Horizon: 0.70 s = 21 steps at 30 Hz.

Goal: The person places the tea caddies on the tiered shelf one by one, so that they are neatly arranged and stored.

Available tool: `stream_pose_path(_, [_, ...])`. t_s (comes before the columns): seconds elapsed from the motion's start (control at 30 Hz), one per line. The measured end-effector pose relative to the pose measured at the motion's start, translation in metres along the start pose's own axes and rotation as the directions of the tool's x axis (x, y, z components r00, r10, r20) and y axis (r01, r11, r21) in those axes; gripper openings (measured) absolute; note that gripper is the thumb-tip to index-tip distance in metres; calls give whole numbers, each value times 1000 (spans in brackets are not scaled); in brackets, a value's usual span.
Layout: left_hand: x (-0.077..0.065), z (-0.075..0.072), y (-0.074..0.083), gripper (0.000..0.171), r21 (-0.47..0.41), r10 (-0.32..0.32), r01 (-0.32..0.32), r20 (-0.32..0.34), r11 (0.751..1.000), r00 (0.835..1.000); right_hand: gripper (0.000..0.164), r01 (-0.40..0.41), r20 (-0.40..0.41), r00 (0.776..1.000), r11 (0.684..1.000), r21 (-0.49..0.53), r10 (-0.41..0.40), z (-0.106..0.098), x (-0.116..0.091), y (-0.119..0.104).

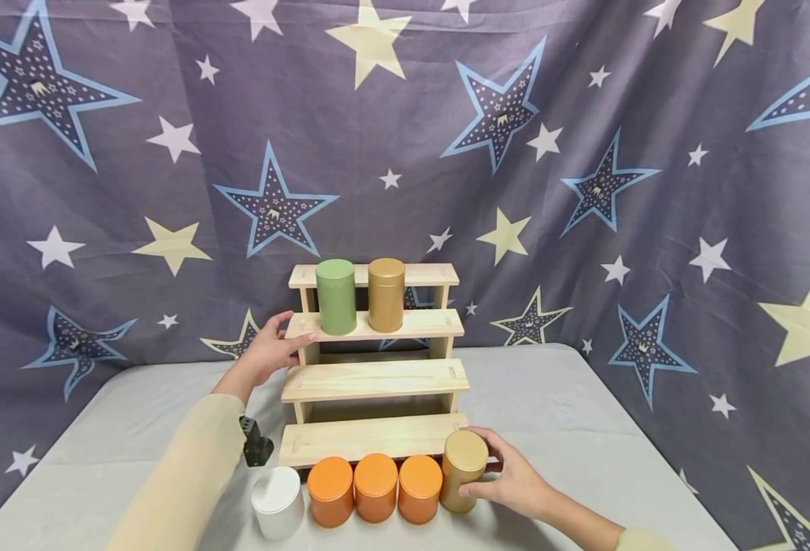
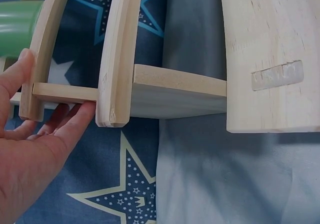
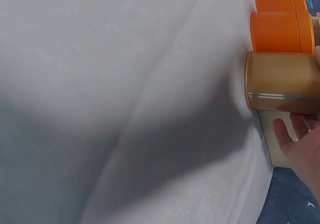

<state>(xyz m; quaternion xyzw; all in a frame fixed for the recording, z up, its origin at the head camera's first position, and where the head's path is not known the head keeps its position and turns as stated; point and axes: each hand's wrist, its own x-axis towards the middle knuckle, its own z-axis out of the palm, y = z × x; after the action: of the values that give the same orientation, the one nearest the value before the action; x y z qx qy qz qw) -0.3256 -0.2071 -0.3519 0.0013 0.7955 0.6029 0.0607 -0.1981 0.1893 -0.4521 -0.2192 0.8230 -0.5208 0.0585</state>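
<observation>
My left hand (image 1: 271, 352) holds the left end of a stepped wooden display stand (image 1: 377, 380), thumb on the second tier from the top and fingers beneath. In the left wrist view, the fingertips of that left hand (image 2: 37, 149) touch a side piece of the stand. A gold canister (image 1: 463, 467) stands at the right end of the front row, with my right hand (image 1: 515, 478) curled around its right side. The right wrist view has this gold canister (image 3: 285, 81) beside the orange tins. On the second tier stand a tall green canister (image 1: 336, 298) and a brown-gold canister (image 1: 386, 297).
Three orange tins (image 1: 375, 490) and a white tin (image 1: 278, 501) line up before the stand's lowest tier. A small black object (image 1: 257, 444) sits at the left wrist. Behind the grey-covered table (image 1: 535, 398) hangs a star-patterned curtain (image 1: 411, 153).
</observation>
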Motion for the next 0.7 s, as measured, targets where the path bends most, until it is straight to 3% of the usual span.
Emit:
stream_pose_path(0.3, [0,0,1,88,3,-3,3,-1,1000,1000,69,99,-17,995,995,-4,-99,-8,-4,-6])
stream_pose_path(0.7, [-1,1,2,87,12,-8,8,-8,1000,1000,65,137,-37,990,990,-30,-139,-29,-8,-11])
